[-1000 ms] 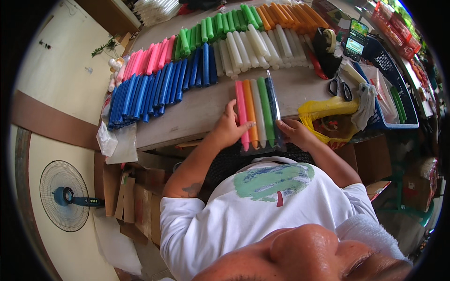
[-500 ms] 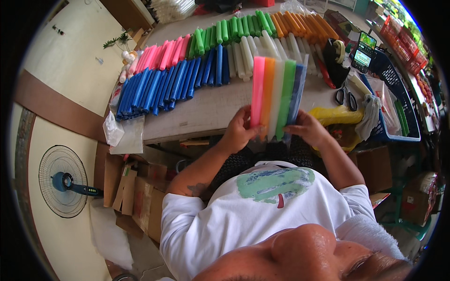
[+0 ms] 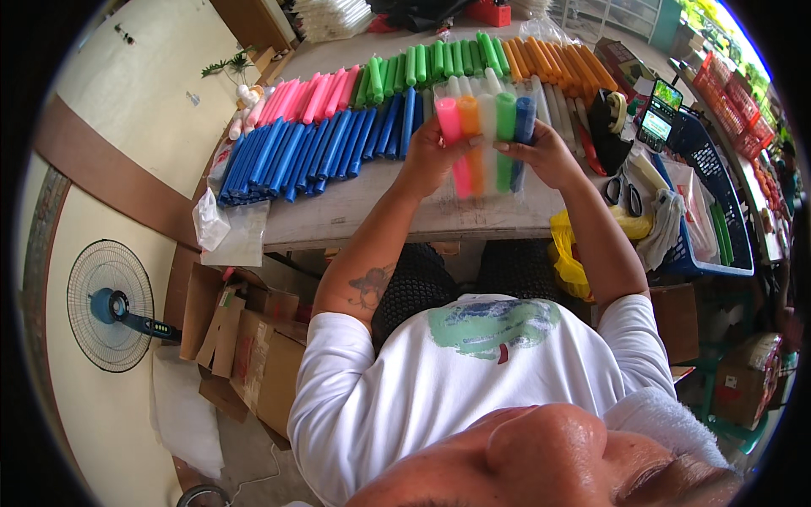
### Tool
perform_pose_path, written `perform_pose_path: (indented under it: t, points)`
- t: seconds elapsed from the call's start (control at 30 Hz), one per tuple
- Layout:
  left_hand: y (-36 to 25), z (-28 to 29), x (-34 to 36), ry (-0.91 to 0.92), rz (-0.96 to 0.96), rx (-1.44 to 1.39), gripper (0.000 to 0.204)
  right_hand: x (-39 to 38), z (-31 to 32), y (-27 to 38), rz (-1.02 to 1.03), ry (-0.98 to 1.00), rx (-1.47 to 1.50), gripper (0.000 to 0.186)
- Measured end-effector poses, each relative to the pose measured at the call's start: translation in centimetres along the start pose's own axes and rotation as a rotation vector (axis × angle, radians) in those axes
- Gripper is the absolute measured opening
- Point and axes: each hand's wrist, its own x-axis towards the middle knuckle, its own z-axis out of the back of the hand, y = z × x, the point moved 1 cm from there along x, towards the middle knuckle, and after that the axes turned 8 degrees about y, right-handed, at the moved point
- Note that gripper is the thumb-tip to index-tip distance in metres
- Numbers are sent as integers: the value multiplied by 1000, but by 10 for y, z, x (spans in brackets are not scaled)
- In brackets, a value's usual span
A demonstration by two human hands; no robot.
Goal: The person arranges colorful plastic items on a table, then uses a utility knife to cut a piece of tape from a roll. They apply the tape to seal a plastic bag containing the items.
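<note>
Left hand (image 3: pixel 427 156) and right hand (image 3: pixel 545 152) raised above the worktop (image 3: pixel 355 211), fingers curled around opposite sides of a row of coloured candles (image 3: pixel 486 139). Candles now tipped end-on toward the camera, held higher than half a second before.

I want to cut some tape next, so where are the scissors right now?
In the head view the scissors lie on the table's right side, just right of the right hand, below the black tape dispenser and beside the blue basket.
</note>
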Motion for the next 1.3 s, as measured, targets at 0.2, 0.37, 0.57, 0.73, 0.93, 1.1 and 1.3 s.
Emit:
perform_pose_path:
  t: [0.2, 0.37, 0.57, 0.73, 0.93, 1.1, 1.3]
  points:
    - [0, -2, 18, -19, -39, -78, 33, 4, 4, 17, 65, -39, 106, 33]
    - [-6, -6, 24, 1, 12, -78, 32, 2, 13, 9, 79, -22, 258, 33]
    - [4, -11, 25, -52, -106, -36, 54, 0, 8, -1, 184, -96, 243, 38]
    - [16, -20, 26, -169, -411, -53, 72, 3, -20, -5, 560, -340, 183, 54]
    - [25, -18, 26, -182, -462, 16, 54, 5, -22, -13, 652, -356, 160, 49]
    - [6, -16, 23, -166, -460, 15, 44, -2, -25, 3, 641, -301, 217, 42]
    - [9, -13, 15, -172, -482, -53, 36, -1, -23, -2, 646, -268, 237, 31]
